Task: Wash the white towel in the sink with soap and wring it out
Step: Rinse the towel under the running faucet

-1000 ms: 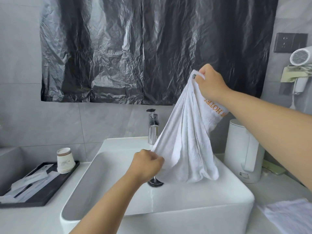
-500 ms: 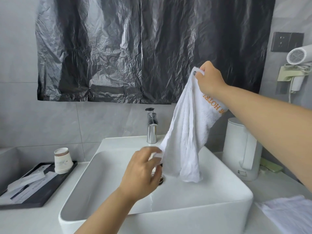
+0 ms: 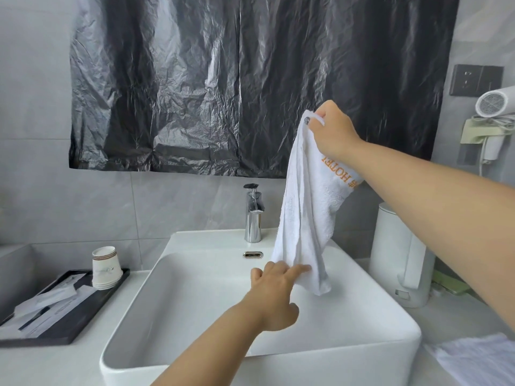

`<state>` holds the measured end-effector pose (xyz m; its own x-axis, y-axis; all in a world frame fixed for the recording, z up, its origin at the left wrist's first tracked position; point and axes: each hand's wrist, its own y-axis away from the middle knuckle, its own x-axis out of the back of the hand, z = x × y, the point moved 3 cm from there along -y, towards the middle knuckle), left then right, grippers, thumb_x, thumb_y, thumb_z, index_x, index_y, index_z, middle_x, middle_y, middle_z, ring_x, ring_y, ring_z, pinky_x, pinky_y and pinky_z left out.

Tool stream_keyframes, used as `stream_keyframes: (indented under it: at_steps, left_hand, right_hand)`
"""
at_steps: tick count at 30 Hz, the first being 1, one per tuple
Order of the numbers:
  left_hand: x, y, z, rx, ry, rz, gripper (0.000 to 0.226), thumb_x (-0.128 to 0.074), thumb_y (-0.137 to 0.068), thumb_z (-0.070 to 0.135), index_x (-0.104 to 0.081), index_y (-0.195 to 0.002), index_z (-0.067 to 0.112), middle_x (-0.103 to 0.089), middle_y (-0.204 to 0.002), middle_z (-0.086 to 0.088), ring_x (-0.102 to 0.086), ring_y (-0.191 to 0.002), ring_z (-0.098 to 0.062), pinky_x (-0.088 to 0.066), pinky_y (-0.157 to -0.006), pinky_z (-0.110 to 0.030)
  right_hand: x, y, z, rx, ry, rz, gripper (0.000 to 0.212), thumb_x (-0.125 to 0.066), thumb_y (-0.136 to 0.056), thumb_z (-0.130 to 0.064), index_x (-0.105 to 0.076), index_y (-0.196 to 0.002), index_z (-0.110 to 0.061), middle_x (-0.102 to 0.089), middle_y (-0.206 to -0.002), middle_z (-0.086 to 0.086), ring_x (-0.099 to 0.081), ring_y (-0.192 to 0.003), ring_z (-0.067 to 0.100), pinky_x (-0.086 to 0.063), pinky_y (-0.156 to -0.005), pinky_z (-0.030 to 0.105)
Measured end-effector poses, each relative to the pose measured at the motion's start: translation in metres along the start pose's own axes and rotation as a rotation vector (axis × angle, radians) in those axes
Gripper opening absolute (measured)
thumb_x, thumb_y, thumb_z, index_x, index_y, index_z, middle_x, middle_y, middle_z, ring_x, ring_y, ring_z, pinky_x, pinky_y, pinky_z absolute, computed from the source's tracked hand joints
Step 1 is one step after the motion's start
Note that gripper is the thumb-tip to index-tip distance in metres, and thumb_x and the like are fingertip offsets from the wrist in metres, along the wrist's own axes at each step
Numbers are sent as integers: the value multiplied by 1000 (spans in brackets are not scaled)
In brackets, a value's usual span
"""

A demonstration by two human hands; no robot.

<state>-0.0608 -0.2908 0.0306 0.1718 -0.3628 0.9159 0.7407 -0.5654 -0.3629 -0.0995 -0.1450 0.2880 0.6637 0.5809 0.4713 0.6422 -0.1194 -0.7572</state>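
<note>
The white towel [image 3: 303, 218], with orange "HOTEL" lettering, hangs bunched lengthwise above the white square sink [image 3: 195, 291]. My right hand [image 3: 331, 132] grips its top corner high up, to the right of the chrome faucet [image 3: 253, 218]. The towel's lower end dangles just over the basin's back right part. My left hand [image 3: 274, 293] reaches over the basin with its fingers stretched out, the index finger touching the towel's bottom edge. No water is running from the faucet.
A white kettle [image 3: 395, 254] stands right of the sink, and another white cloth [image 3: 479, 360] lies at the counter's front right. A black tray [image 3: 69, 316] with stacked paper cups [image 3: 106, 267] sits left. A hair dryer [image 3: 496, 103] hangs on the right wall.
My left hand let go of the towel's lower part, and the towel fell into a narrower hang. The hand then opened and reached right to touch the bottom edge. My right hand stayed up.
</note>
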Motion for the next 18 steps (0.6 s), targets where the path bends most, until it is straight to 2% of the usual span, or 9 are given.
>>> stream_keyframes:
  at_steps: [5,9,11,14,16,18]
  left_hand:
    - [-10,-9,-14,209,226,70,72,-65,-80,28,-23,-138,33,-38,-126,8,-34,-115,-18,-21,-85,-32]
    - [-9,-12,-18,291,293,65,77,-73,-79,45,-23,-138,42,-37,-124,9,-33,-116,-15,-22,-91,-32]
    - [-11,-14,-19,325,378,8,74,-74,-75,55,-31,-134,39,-40,-124,12,-34,-117,-11,-24,-94,-32]
    - [-9,-15,-19,290,519,-54,59,-75,-63,63,-57,-113,36,-59,-116,19,-52,-115,-5,-34,-105,-39]
    - [-6,-11,-17,251,504,-122,47,-78,-67,57,-66,-104,31,-63,-109,17,-55,-107,-5,-31,-107,-36]
    - [-3,-5,-18,200,401,-182,41,-79,-69,56,-65,-96,28,-59,-105,15,-52,-103,-5,-25,-101,-32]
  right_hand:
    - [6,-2,-1,8,-17,13,16,-40,-102,-21,-46,-109,-8,-51,-99,3,-49,-90,17,-42,-80,32]
    - [13,-3,-1,46,-32,12,10,-41,-102,-22,-43,-101,-12,-50,-97,1,-46,-84,12,-37,-72,25]
    - [14,-2,0,57,-46,14,9,-42,-102,-21,-43,-100,-12,-49,-93,-2,-44,-79,9,-36,-64,22]
    - [12,0,0,69,-47,0,9,-42,-102,-21,-43,-99,-13,-45,-86,-7,-42,-73,7,-33,-60,16]
    - [10,2,1,71,-48,-14,9,-42,-103,-21,-43,-100,-13,-45,-85,-8,-42,-72,6,-33,-60,16]
    - [10,4,6,75,-41,-20,8,-43,-102,-21,-45,-99,-13,-45,-85,-7,-43,-73,7,-34,-60,17]
